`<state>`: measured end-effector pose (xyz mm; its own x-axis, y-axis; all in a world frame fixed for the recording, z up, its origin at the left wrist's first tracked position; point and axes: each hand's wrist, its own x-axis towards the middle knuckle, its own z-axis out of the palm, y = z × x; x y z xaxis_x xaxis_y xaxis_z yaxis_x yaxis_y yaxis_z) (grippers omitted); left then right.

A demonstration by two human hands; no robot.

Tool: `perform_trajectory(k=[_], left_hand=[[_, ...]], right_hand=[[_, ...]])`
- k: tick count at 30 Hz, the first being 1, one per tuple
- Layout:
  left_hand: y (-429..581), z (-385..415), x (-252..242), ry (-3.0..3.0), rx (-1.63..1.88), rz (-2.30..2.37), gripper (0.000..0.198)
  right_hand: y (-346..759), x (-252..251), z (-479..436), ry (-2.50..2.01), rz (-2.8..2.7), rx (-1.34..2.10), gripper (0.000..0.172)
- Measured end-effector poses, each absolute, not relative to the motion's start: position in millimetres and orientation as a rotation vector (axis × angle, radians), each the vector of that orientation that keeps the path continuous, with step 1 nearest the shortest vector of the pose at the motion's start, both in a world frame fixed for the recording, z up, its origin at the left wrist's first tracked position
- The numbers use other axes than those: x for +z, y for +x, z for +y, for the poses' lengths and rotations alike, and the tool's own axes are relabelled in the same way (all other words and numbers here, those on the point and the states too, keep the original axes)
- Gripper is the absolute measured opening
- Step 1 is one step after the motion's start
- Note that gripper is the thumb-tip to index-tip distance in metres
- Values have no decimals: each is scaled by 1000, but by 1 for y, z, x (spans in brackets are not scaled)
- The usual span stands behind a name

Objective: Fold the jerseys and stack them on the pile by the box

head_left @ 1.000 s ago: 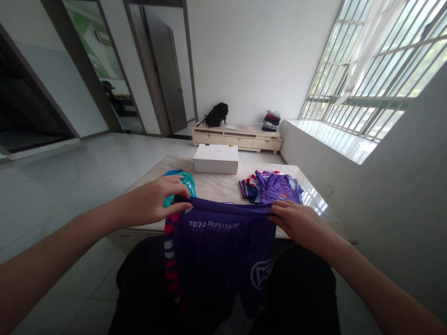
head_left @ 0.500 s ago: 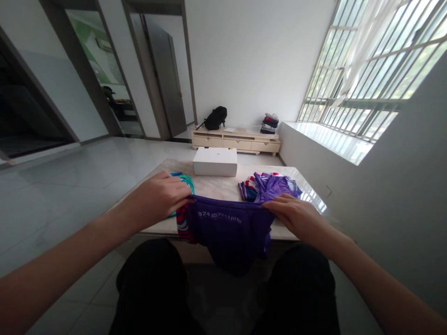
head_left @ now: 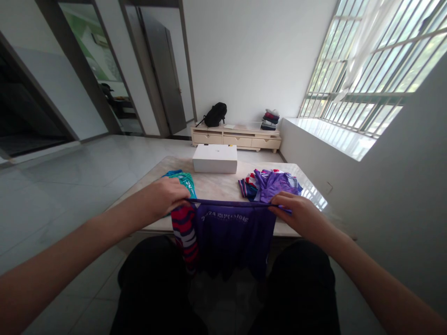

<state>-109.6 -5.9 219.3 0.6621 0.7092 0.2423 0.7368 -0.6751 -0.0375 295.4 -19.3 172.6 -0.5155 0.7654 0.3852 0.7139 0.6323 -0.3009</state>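
Note:
A dark purple shirt (head_left: 233, 232) with white printed lettering hangs between my hands at the table's near edge, its top edge pulled straight. My left hand (head_left: 171, 194) pinches the left end of that edge, and my right hand (head_left: 288, 204) pinches the right end. Red, white and navy striped cloth (head_left: 184, 232) hangs below my left hand; whether it belongs to the shirt I cannot tell. Beyond my left hand lies a teal garment (head_left: 186, 180), partly covered by the hand. Just past my right hand sits a pile of purple clothing (head_left: 274, 184) with red, white and navy pieces.
A white box (head_left: 214, 159) stands at the far side of the marble-look table (head_left: 218, 187). Against the wall, a low cabinet (head_left: 240, 139) bears a black backpack (head_left: 215, 115) and a stack of folded clothes (head_left: 270, 120). My knees are under the hanging cloth.
The top edge of the purple shirt is pulled tauter and my hands are slightly farther apart. More of the striped cloth hangs down on the left, and more of the teal garment shows.

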Motion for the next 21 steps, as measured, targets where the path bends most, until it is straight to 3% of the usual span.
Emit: perform_trajectory(k=[3,6,11,18,21], left_hand=[[-110,-8,221,-2865,-233,-1256,20],[-109,-12,223,-2798,-457,-1331,21],[-98,-19,216,-2686,-1006,-1649,25],[-61,-29,161,-2303,-2246,-2232,55],[-41,-35,133,-1991,-2522,-2251,57]], right_hand=[[297,170,-17,-1223,-2321,182,25],[298,167,-17,-1237,-2227,116,22],[298,159,-19,-1218,-2051,-23,18],[280,123,-26,-1251,-1589,303,19],[260,104,-32,-1250,-1358,310,21]])
